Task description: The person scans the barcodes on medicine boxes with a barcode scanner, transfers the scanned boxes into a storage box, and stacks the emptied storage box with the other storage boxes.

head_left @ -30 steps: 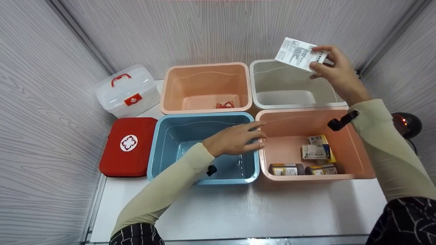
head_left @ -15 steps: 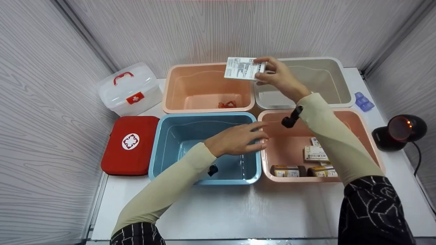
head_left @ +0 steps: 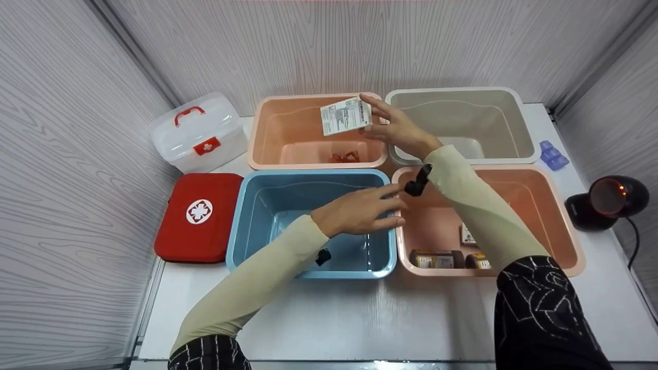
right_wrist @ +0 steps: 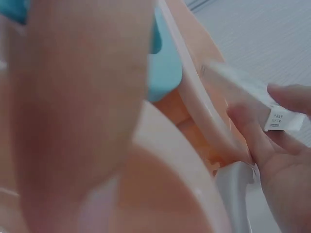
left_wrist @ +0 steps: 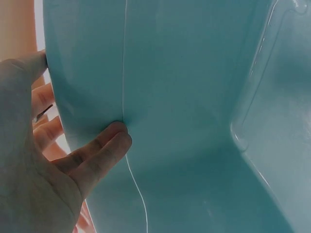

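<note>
My right hand (head_left: 398, 131) pinches a small white printed carton (head_left: 347, 115) over the back peach bin (head_left: 313, 97). Right at that carton, the right wrist view shows the thumb and fingers on opposite sides of it. My left hand (head_left: 357, 211) grips the right rim of the blue bin (head_left: 308, 275). Two digits press the inside of the bin's wall in the left wrist view, while the other fingers reach over to its outer side. Some red pieces (head_left: 344, 156) lie at the bottom of the back peach bin.
A grey bin (head_left: 452, 91) stands at back right. The front peach bin (head_left: 565, 236) contains brown bottles (head_left: 437, 259) and a carton (head_left: 468, 235), partly under my right arm. At left are a red first-aid case (head_left: 200, 241) and a clear box (head_left: 198, 133); a black device (head_left: 606, 200) is at right.
My right hand has carried the white carton left from over the grey bin to over the back peach bin and lowered it slightly. The left hand has stayed at the blue rim.
</note>
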Demonstrator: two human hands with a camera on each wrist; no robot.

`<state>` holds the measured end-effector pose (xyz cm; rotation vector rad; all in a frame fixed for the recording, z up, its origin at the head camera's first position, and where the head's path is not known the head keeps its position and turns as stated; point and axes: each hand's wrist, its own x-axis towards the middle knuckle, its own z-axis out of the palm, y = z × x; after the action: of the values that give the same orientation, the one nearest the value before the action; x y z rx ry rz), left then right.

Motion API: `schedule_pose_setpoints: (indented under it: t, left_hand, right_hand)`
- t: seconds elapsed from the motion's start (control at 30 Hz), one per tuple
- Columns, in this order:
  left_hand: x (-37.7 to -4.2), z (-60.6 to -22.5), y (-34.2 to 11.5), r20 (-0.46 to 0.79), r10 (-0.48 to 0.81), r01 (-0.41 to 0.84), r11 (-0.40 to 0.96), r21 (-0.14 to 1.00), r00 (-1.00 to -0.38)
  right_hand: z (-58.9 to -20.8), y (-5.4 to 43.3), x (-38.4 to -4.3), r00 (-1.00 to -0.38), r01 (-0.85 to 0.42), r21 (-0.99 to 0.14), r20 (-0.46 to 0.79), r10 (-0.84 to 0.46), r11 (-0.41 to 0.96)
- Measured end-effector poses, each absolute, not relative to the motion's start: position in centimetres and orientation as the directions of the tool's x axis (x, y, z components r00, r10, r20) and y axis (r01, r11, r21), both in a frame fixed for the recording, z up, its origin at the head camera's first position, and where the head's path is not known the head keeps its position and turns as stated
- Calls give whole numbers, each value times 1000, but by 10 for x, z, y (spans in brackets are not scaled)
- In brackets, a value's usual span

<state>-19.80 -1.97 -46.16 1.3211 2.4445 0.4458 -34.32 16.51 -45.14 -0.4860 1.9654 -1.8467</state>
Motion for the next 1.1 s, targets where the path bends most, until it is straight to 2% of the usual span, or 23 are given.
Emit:
schedule_pose_setpoints:
  t: [0.1,0.33,0.5,0.6,0.73,0.93,1.1]
  left_hand:
    - [-198,-462,-19,-136,842,742,528,415,-523]
    - [-197,-464,-17,-145,841,728,527,438,-521]
    - [-197,-463,-19,-150,834,720,537,439,-530]
    - [-196,-462,-20,-153,831,715,542,442,-535]
    - [-195,-461,-21,-159,827,711,549,440,-540]
    - [-195,-461,-21,-155,826,710,549,441,-542]
    - [-196,-461,-20,-147,829,714,543,442,-540]
  right_hand:
    - [-453,170,-339,-862,-13,-998,-17,-506,56]
    - [-449,208,-314,-896,-107,-983,29,-444,152]
    - [-440,248,-283,-847,-134,-968,1,-532,211]
    - [-439,271,-265,-778,-111,-948,-104,-620,298]
    - [-446,290,-249,-648,-70,-888,-306,-697,455]
    - [-479,292,-235,-441,-108,-736,-567,-696,668]
    - [-503,285,-228,-301,-139,-672,-671,-678,727]
